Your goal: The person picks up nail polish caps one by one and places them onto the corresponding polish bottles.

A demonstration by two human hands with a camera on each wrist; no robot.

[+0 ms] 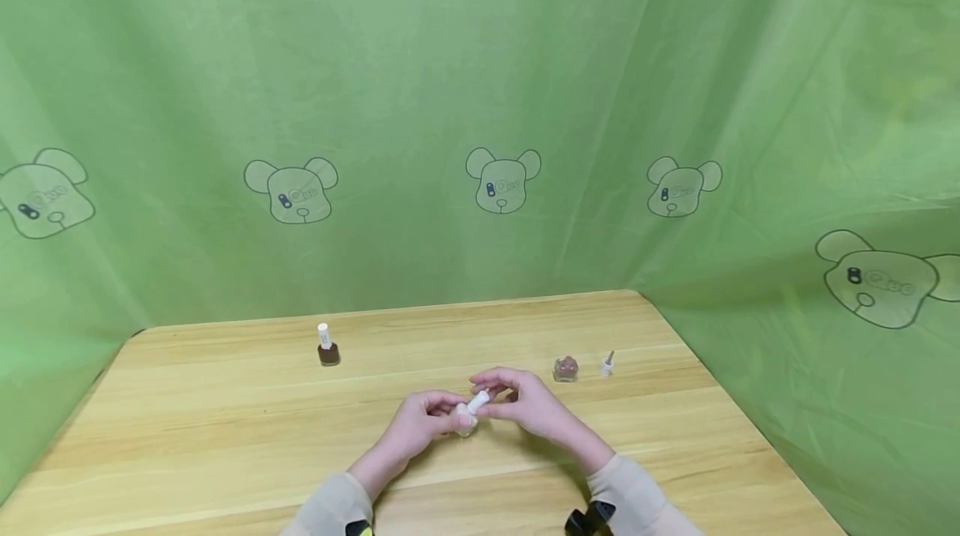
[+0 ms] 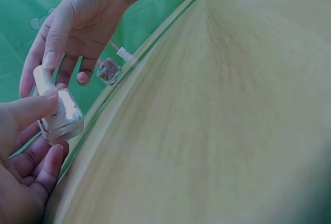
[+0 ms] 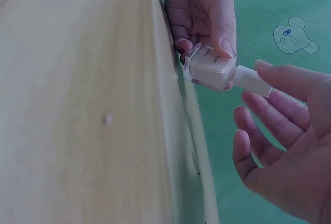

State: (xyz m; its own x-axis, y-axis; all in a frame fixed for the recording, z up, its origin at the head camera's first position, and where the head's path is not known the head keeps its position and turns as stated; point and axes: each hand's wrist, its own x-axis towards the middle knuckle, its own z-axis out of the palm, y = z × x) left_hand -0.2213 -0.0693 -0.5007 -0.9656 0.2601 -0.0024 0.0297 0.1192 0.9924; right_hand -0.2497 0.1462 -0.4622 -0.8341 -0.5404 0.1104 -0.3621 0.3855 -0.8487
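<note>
at the left, the dark bottle (image 1: 328, 353) stands capped, well apart from the hands. the left hand (image 1: 420, 426) pinches the pale bottle (image 1: 466, 425), tilted above the table (image 1: 225, 419); if this hold is too loose, it may twist or slip. the right hand (image 1: 525, 400) pinches its white cap (image 1: 477, 402); a sudden pull could spill liquid. farther right, the brown bottle (image 1: 566, 369) seems uncapped, so a careless knock could tip it, or the brush cap (image 1: 607, 367) just beside.

Held bottle (image 2: 67, 110) left of uncapped bottle (image 1: 566, 370)
</note>
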